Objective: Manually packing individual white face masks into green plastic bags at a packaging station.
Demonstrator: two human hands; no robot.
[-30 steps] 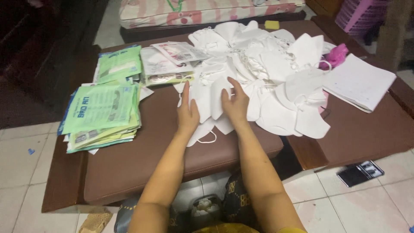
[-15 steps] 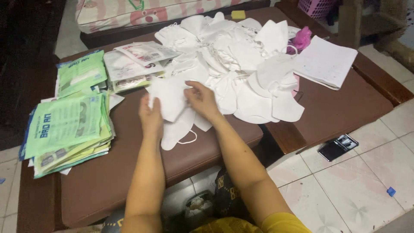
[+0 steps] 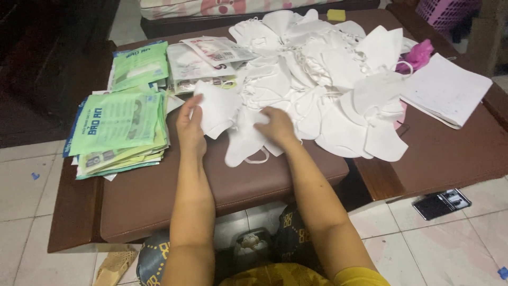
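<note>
Left hand [image 3: 190,127]: fingers closed lightly on the edge of a folded white mask [image 3: 219,108], lifting it off the brown padded tabletop [image 3: 159,201] near its middle; right hand [image 3: 278,127]: fingers curled and pressing down on a second white mask [image 3: 246,143] lying flat just beside, ear loop trailing toward the near edge; whether they pinch it or only pin it cannot be told. Judgement: masks are light, soft, limp fabric, likely to flop and to snag by their loops; best taken at the stiffer folded seam rather than the loops. Outward: a large loose heap of white masks [image 3: 328,69] fills the far middle, touching the handled ones, loops tangled, so neighbours may drag along. Stack of green printed packets [image 3: 119,127] at the left edge, more green and clear packets [image 3: 174,63] toward the far left corner. White paper pad [image 3: 450,87] at the right edge, pink item [image 3: 418,55] just beyond it. Dark phone-like object [image 3: 442,204] on the floor tiles, right
</note>
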